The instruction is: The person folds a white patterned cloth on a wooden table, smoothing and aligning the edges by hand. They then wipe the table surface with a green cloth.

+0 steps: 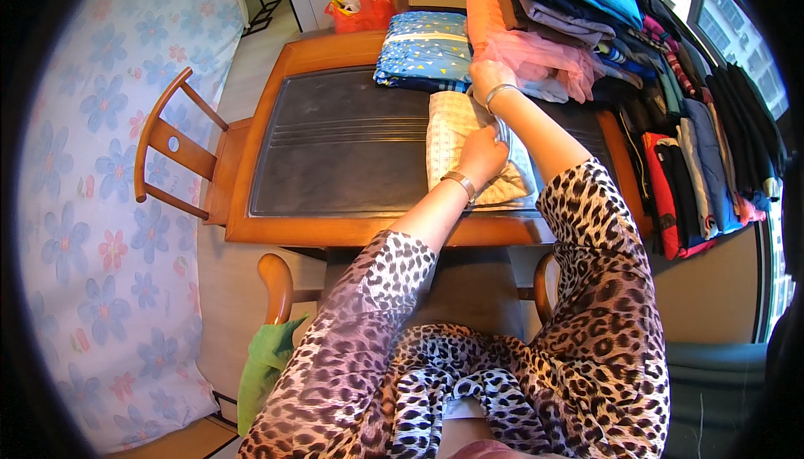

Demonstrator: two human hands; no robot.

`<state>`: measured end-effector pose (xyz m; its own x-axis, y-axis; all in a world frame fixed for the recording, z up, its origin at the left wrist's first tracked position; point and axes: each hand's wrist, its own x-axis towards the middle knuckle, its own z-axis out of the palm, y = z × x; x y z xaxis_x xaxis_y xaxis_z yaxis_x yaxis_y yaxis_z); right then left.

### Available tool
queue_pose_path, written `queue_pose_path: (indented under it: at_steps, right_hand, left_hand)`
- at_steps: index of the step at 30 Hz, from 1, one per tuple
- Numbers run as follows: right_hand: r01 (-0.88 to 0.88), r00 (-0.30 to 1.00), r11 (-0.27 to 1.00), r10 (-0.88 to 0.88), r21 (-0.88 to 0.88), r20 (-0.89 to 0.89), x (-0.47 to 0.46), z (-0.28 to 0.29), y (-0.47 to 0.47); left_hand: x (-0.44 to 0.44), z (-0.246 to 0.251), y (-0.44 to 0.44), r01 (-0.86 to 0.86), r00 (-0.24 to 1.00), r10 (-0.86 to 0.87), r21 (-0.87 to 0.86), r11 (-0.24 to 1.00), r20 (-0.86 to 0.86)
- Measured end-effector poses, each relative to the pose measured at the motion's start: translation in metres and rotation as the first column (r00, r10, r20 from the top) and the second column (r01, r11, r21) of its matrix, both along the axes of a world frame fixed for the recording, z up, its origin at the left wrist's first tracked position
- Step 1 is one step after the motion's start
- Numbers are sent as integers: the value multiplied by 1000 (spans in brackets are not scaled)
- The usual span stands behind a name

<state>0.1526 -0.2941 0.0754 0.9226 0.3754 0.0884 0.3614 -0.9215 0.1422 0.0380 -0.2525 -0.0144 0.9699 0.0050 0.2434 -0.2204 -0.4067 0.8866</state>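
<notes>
A pale yellow checked cloth [447,126], partly folded, lies on the dark top of a wooden-framed table [339,176]. My left hand [483,156] is closed on a fold at its right part, where a grey-blue striped piece of fabric shows. My right hand [492,82] is farther from me, at the cloth's far edge beside a pink tulle garment [540,57]; its fingers are bent, and what they hold is hidden. Just beyond the cloth sits a folded blue patterned textile [424,44] with a pale band.
Tall stacks of folded clothes [565,19] fill the far right, and more clothes [691,176] stand along the right edge by the window. A red plastic bag [361,10] is behind the table. A wooden chair [182,151] stands at the left, near a floral curtain [113,208].
</notes>
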Motion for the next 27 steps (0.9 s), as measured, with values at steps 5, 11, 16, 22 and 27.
queue_pose_path:
  at_steps: [5, 11, 16, 22, 27]
  right_hand:
    - [52, 996, 985, -39, 166, -77, 20, -14, 16]
    - [-42, 997, 936, 60, 349, -41, 13, -25, 31]
    - [-333, 943, 914, 322, 231, 87, -21, -16, 37]
    - [-303, 953, 945, 298, 121, 58, -59, 0, -4]
    - [-85, 995, 954, 97, 288, -28, -72, -4, -60]
  left_hand:
    - [1, 0, 1, 10, 1000, -10, 8, 1000, 8]
    - [9, -19, -1, 1, 999, 1, -55, 998, 42]
    - [38, -45, -8, -22, 935, 34, -40, 999, 354]
    - [28, -27, -3, -83, 897, 157, -190, 978, 414]
    - [2, 2, 9, -18, 967, -114, -508, 861, -228]
